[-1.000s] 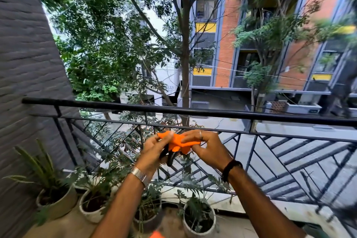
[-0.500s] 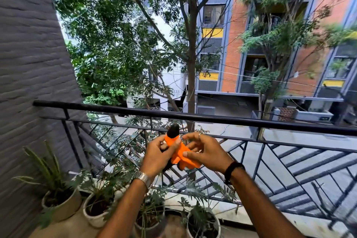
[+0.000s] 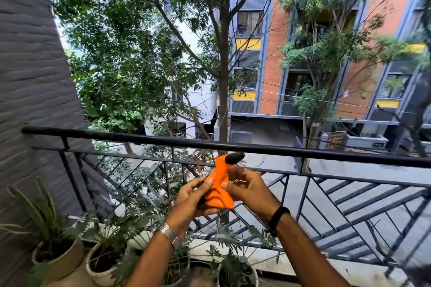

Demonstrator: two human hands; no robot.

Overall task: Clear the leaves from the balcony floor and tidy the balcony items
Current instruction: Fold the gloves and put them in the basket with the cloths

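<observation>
An orange glove (image 3: 219, 187) with a black fingertip is held up in front of the balcony railing (image 3: 268, 150). My left hand (image 3: 190, 200) grips its lower left edge, thumb on the orange fabric. From the right, my right hand (image 3: 248, 190) pinches the glove, thumb pressed on its middle. The black tip points up to the right, just under the top rail. The balcony floor is out of view except a strip at the bottom.
Several potted plants stand along the railing base: a beige pot (image 3: 58, 256) at left, a white pot (image 3: 102, 268) beside it, another pot (image 3: 235, 275) at centre. A grey brick wall (image 3: 30, 77) closes the left side. Trees and buildings lie beyond.
The glove has turned from lying across my hands to standing upright with its black tip raised. My view has tilted upward, so the hands sit lower in the frame.
</observation>
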